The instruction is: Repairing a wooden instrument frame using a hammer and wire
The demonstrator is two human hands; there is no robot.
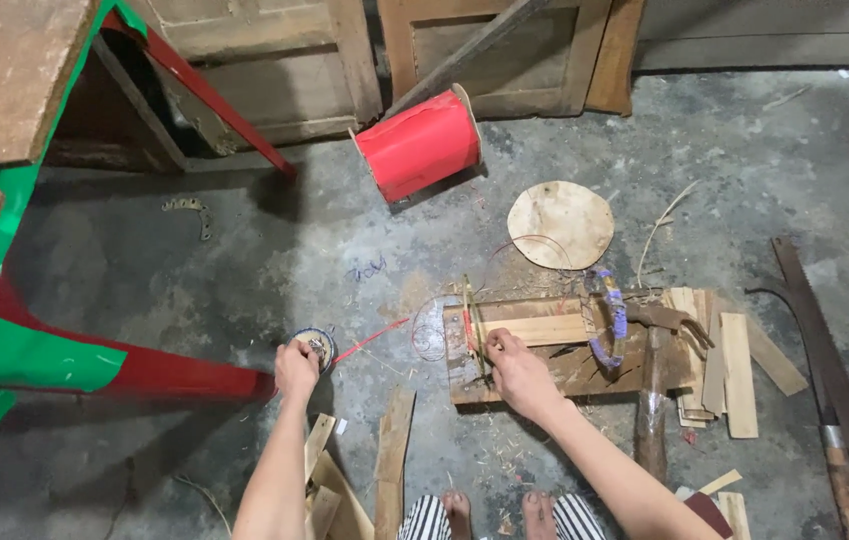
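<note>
Rough grey concrete floor here, pretty dusty and littered with shavings, and the person is sitting low on it with bare feet tucked just under the work. Left hand is closed around a small round spool, held out to the side so the red strip coming off it runs taut across to the wooden board. Right hand is down on the board's left end, fingers pinched narrow right where the strip meets a thin upright stick; can't tell exactly what the fingertips grip, but it looks like they're pinning the strip in place there, which would explain the pull from the other hand. A lighter plank lies on top of the board, and a hammer rests across its right end, within easy reach. Wood offcuts are stacked just beside that, with a handsaw lying further right. Behind the board sits a round plywood disc, and a big red roll is tipped on its side near old wooden doors. Green and red sheet material drapes off a table at left.
</note>
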